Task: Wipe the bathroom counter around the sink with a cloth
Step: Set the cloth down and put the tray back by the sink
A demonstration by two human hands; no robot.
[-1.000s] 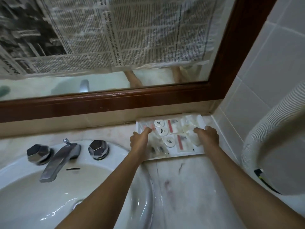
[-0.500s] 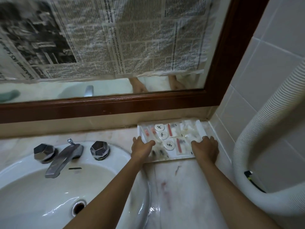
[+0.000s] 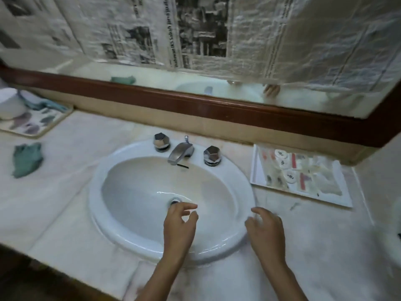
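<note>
A crumpled teal cloth (image 3: 26,159) lies on the pale marble counter (image 3: 71,170) far left of the white oval sink (image 3: 104,216). My left hand (image 3: 179,222) hovers over the basin near the drain, fingers loosely curled and holding nothing. My right hand (image 3: 265,227) hangs over the sink's right rim, fingers relaxed, also empty. Both hands are well away from the cloth.
A white tray (image 3: 258,168) of small packets sits at the back right corner. A chrome tap (image 3: 180,153) with two knobs stands behind the basin. At the back left, a patterned mat (image 3: 36,124) carries a white container (image 3: 9,103). A newspaper-covered mirror (image 3: 195,40) rises behind.
Both hands let go of the white tray and pulled back over the sink. The view swung left, bringing the teal cloth and the left counter into sight.
</note>
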